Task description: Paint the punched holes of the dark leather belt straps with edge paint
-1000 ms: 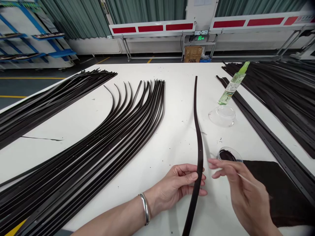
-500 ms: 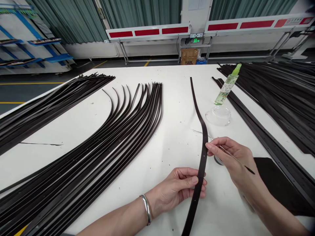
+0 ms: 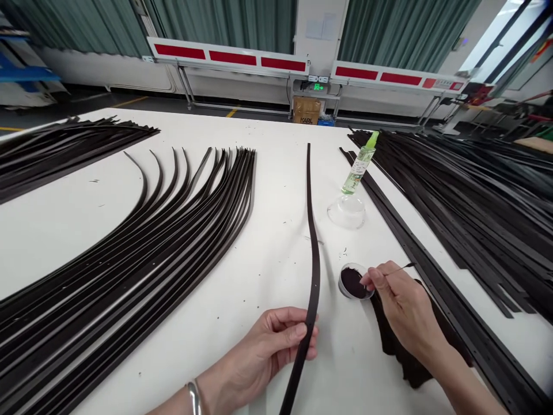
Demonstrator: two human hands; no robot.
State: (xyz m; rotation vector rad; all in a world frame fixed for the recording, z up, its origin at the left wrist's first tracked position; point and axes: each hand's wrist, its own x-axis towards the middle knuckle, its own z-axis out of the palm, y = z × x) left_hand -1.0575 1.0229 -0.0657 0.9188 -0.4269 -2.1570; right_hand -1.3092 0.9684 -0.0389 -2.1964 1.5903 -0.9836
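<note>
My left hand (image 3: 276, 340) grips a long, dark leather strap (image 3: 313, 276) near the table's front edge. The strap rises from the hand and runs away across the white table in a gentle S-curve. My right hand (image 3: 404, 305) pinches a thin stick with a dark tip (image 3: 400, 268), which points up and to the right. Its fingertips sit at the rim of a small round dish (image 3: 352, 282) holding dark purple-brown dye. A dark cloth (image 3: 410, 369) lies under and beyond that hand, partly hidden by it.
A wide fan of dark straps (image 3: 129, 259) fills the left of the white table (image 3: 276, 173). More straps (image 3: 475, 196) lie at the right, beyond a perforated strip (image 3: 436, 265). A green-capped spray bottle (image 3: 358, 164) stands behind a clear glass dish (image 3: 346, 212).
My right hand has moved away from the strap and now sits at the dye dish's right rim, leaving the dish in view. The whole scene has shifted left in view.
</note>
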